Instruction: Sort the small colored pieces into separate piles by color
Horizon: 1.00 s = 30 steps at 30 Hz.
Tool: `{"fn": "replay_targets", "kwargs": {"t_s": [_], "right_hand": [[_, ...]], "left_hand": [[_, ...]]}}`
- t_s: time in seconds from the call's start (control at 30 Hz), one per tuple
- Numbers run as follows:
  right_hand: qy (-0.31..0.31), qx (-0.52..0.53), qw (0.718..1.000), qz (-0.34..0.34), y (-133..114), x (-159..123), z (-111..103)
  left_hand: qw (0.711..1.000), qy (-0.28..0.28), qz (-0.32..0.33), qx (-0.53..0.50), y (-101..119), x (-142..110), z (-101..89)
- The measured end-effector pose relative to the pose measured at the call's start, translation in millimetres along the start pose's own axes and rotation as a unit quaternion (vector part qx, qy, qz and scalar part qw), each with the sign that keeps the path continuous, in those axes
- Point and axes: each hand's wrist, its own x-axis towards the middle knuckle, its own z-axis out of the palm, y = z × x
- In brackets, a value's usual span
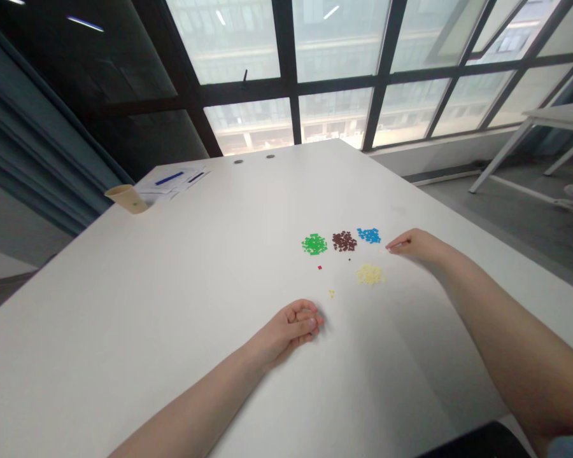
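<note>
On the white table [195,267] lie small flat pieces sorted by colour: a green pile [314,244], a brown pile [344,241], a blue pile [369,235] and a pale yellow pile [370,274]. My right hand [413,243] is just right of the blue pile, its fingertips pinched together at the table; whatever is between them is too small to name. My left hand [298,324] rests nearer to me, fingers curled with the thumb against them. Close to it are a few yellow pieces [332,294]. A single red piece [319,268] lies below the green pile.
A tan paper cup [127,198] leans at the table's left edge, beside papers [181,181] with a blue pen [169,178] on them. Windows stand behind the table. Another white table [561,114] is at the far right. A dark object [482,442] shows at the bottom edge.
</note>
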Motion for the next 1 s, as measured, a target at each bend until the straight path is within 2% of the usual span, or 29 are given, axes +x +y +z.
{"fn": "replay_targets", "kwargs": {"t_s": [0.3,0.43,0.5,0.57,0.63,0.73,0.8,0.83,0.87,0.9,0.93,1.0], "right_hand": [[-0.024,0.021,0.999,0.001,4.9,1.0,-0.2],[0.001,0.032,0.999,-0.025,4.4,-0.5,-6.9],[0.027,0.037,0.997,-0.055,-4.6,-4.1,-11.7],[0.042,0.025,0.995,-0.086,-22.6,-12.4,-14.7],[0.043,-0.002,0.992,-0.117,-48.6,-26.8,-13.1],[0.038,-0.044,0.981,-0.186,-93.0,-59.2,2.8],[0.041,-0.047,0.965,-0.255,-118.1,-84.4,22.1],[0.038,-0.056,0.958,-0.277,-127.9,-96.8,33.4],[0.009,-0.068,0.954,-0.292,-135.5,-108.6,45.2],[-0.020,-0.081,0.953,-0.291,-141.0,-119.6,57.2],[-0.057,-0.097,0.955,-0.274,-144.6,-129.5,68.8],[-0.128,-0.124,0.955,-0.238,-146.9,-146.5,90.4]], "left_hand": [[1.000,-0.005,0.001,0.011,0.5,0.3,0.4],[0.999,0.002,0.010,0.030,-2.6,3.6,0.2],[0.997,0.015,0.032,0.072,0.9,4.3,0.0],[0.980,0.042,0.086,0.175,11.7,1.3,-1.2],[0.927,0.101,0.164,0.322,28.3,-6.9,-4.3],[0.788,0.230,0.277,0.500,50.8,-24.9,-12.8],[0.689,0.294,0.317,0.582,53.9,-35.6,-18.9],[0.645,0.317,0.321,0.617,50.5,-39.8,-21.1],[0.607,0.337,0.312,0.648,43.8,-43.3,-22.5],[0.579,0.355,0.289,0.675,34.3,-46.4,-22.7],[0.559,0.372,0.256,0.695,22.5,-49.4,-21.8],[0.545,0.384,0.165,0.727,-4.8,-55.9,-16.9]]}}
